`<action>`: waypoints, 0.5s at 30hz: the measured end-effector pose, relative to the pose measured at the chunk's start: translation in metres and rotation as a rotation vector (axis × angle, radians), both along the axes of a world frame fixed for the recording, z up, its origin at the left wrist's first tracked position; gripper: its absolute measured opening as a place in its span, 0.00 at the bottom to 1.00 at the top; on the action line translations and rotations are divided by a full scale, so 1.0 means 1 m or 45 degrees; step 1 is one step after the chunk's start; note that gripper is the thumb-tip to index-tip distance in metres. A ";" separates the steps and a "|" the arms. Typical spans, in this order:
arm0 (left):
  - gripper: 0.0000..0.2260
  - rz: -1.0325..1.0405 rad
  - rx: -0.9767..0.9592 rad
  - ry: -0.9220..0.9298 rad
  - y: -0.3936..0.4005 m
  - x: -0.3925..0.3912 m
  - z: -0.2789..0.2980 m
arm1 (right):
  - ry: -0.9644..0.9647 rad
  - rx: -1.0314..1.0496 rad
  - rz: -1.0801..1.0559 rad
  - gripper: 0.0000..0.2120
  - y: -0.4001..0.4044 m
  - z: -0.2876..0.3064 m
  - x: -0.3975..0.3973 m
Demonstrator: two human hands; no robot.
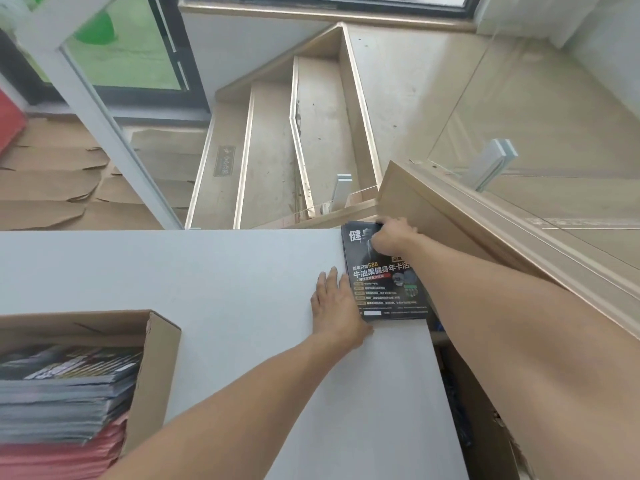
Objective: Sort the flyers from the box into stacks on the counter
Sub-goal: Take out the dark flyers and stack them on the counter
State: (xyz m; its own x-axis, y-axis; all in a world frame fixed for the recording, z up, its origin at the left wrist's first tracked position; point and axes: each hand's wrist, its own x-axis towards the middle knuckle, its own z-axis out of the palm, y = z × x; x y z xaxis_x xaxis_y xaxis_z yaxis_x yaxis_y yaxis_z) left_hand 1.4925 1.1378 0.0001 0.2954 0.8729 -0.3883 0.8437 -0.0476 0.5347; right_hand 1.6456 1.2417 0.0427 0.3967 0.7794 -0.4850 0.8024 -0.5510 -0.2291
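Flyers in box (65,386): grey and red piles, far left of the black stack.
Left hand (337,308): flat, fingers straight, against the black stack (384,271) left edge.
Right hand (391,237): curled over stack's far end.
Risk: stack sits at the counter (207,271) right edge; a hard nudge could tip it off.

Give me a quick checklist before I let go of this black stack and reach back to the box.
1. Black flyer stack lies flat on the counter: ok.
2. Left hand flat against the stack's left edge: ok.
3. Right hand grips the stack's far end: ok.
4. Stack clear of the counter's right edge: not ok, it sits right at the edge.
5. Stack edges squared: cannot tell.
6. Box holds more flyers, dark over red: ok.
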 end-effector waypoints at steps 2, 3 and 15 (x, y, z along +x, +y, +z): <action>0.47 0.023 0.030 -0.033 0.002 -0.002 -0.002 | -0.009 0.047 0.025 0.22 0.005 -0.004 -0.003; 0.46 0.027 0.039 -0.042 0.002 -0.003 -0.003 | -0.019 0.057 0.035 0.21 0.005 -0.005 -0.005; 0.54 0.001 -0.086 -0.106 0.005 -0.021 0.012 | -0.202 0.060 0.141 0.24 -0.004 0.018 -0.020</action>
